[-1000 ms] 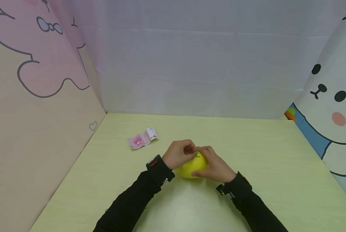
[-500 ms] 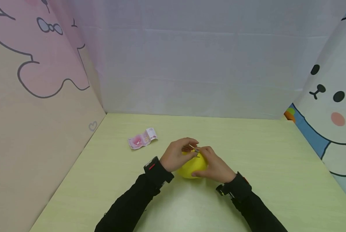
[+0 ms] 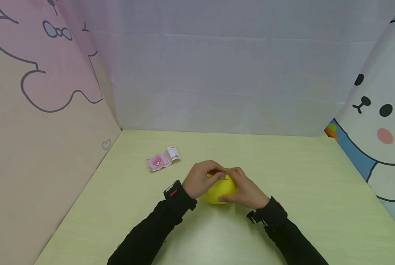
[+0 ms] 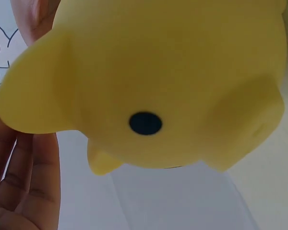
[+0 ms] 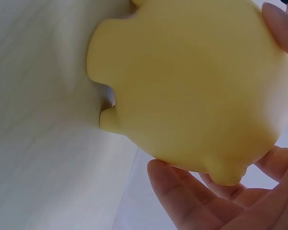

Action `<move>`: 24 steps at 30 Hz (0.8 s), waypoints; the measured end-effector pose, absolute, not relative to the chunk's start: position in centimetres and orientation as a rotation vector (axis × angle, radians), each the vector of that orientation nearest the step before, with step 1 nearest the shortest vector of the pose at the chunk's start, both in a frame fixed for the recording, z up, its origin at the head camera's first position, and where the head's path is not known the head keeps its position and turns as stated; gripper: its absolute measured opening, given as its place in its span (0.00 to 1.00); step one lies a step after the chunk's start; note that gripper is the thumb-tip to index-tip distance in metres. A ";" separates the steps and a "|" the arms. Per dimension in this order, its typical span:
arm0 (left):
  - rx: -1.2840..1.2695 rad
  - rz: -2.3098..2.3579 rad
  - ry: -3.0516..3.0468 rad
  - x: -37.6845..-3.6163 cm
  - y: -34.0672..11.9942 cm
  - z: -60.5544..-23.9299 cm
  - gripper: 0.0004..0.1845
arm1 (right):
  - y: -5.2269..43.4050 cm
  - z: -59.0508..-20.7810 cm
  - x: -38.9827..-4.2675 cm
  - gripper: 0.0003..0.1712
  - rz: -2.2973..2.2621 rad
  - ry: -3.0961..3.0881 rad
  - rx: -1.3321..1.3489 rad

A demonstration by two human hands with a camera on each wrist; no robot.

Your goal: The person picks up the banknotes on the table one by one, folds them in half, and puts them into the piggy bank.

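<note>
Left hand (image 3: 202, 179) pinches a small item (image 3: 223, 176), fingers nearly closed, details unclear | Right hand (image 3: 247, 189), half curled, steadies a yellow piggy bank (image 3: 216, 193) on the table (image 3: 296, 173) | Best practice, by judgement: bank still, item aligned with the top slit (image 3: 226, 179)

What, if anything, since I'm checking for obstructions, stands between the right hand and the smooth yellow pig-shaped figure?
Nothing visible: the right hand touches the figure directly. The creased pink paper note lies apart.
</note>
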State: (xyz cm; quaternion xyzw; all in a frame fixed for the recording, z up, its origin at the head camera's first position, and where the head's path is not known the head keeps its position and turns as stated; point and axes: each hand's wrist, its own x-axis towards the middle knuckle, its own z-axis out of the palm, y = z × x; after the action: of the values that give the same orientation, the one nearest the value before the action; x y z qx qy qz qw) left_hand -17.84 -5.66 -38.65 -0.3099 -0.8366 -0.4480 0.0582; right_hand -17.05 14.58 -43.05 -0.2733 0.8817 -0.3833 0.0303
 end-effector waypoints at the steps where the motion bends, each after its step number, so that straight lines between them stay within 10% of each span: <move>1: -0.938 -1.347 -2.538 -17.8 -5.7 -38.7 0.07 | 14.6 -43.1 -17.0 0.47 -1.183 2.718 -0.847; 24: -0.943 -0.953 -2.621 -17.7 -5.6 -39.9 0.03 | 14.6 -43.1 -17.1 0.49 -1.161 2.742 -0.852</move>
State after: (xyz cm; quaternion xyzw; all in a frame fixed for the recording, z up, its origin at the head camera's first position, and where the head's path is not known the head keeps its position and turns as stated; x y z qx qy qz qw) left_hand -17.68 -5.56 -39.90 -0.3189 -0.8859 -0.3222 0.0988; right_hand -17.06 14.60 -43.13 -0.2749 0.8852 -0.3747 0.0223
